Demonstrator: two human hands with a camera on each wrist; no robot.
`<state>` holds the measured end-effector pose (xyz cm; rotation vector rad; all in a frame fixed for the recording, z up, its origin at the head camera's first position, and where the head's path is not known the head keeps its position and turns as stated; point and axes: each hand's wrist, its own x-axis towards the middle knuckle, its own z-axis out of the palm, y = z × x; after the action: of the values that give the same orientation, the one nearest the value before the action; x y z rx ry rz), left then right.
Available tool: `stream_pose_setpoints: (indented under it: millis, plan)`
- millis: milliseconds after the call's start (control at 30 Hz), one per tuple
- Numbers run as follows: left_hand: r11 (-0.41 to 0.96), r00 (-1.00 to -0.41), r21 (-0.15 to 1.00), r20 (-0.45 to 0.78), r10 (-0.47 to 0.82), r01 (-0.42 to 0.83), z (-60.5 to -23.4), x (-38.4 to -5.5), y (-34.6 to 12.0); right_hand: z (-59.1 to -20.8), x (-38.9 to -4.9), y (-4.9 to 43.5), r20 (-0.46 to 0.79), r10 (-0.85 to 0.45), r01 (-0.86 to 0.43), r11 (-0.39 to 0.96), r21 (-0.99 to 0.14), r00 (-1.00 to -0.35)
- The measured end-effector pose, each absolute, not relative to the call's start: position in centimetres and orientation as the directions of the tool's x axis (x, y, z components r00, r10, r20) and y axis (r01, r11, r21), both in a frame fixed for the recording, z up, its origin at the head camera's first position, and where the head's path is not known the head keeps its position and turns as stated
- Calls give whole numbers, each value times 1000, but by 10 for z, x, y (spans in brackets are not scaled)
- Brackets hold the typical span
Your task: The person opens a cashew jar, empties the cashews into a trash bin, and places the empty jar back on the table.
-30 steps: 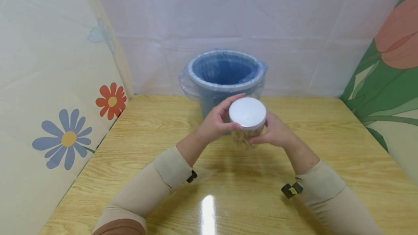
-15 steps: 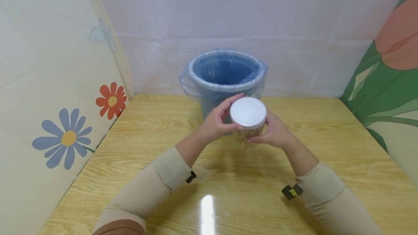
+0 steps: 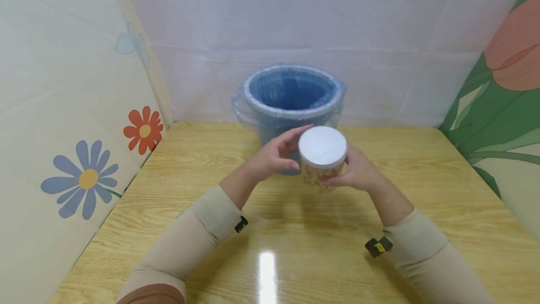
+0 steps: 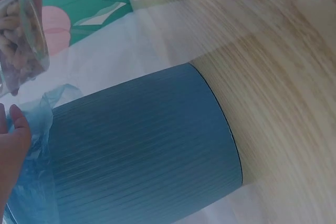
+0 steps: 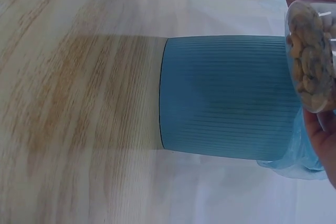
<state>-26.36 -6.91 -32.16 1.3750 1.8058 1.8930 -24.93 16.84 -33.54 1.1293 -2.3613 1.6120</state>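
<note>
We note right hand (image 3: pixel 357 171), grip clamped round the jar (image 3: pixel 322 157), held above the table (image 3: pixel 325 257) in front of the blue bucket (image 5: pixel 226 98); left hand (image 3: pixel 274 156) just beside it, grip apart

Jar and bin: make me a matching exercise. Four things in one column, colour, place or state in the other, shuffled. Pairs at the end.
Column 1
1. Lid
2. Bin
3. Right hand
4. Left hand

Column 2
A. Blue, standing on the table
B. Open, with its thumb clear of the jar
C. White, on top of the jar
D. Gripping the jar

Pairs: 1-C, 2-A, 3-D, 4-B
</note>
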Motion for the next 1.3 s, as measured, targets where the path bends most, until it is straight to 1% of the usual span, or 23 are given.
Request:
stream_pose_setpoints:
  millis: [133, 333, 400, 533, 633, 833, 1033, 1167, 1300]
  plan:
    - [-261, -529, 865, 475, 703, 429, -322, -267, -71, -336, -250, 171, 447, -554, -613, 151, -776, -702]
    - [-265, -510, 862, 476, 716, 431, -322, -270, -73, -339, -253, 176, 464, -621, -642, 85, -762, -632]
    - [-265, -503, 863, 473, 724, 430, -322, -270, -73, -340, -255, 178, 460, -645, -646, 69, -760, -610]
    - [-249, -492, 870, 453, 744, 425, -320, -269, -71, -340, -257, 177, 422, -690, -634, 68, -771, -588]
    - [-239, -485, 875, 440, 756, 421, -320, -268, -69, -340, -256, 176, 390, -714, -618, 75, -783, -581]
    - [-233, -474, 863, 451, 757, 448, -321, -268, -67, -339, -255, 175, 375, -737, -608, 61, -792, -562]
    - [-213, -485, 859, 449, 750, 466, -320, -265, -66, -339, -256, 174, 377, -739, -607, 53, -793, -558]
    - [-208, -497, 859, 450, 742, 468, -319, -263, -64, -339, -255, 173, 384, -730, -613, 61, -788, -566]
    - [-206, -516, 853, 464, 720, 480, -318, -260, -63, -338, -253, 172, 378, -708, -607, 90, -790, -597]
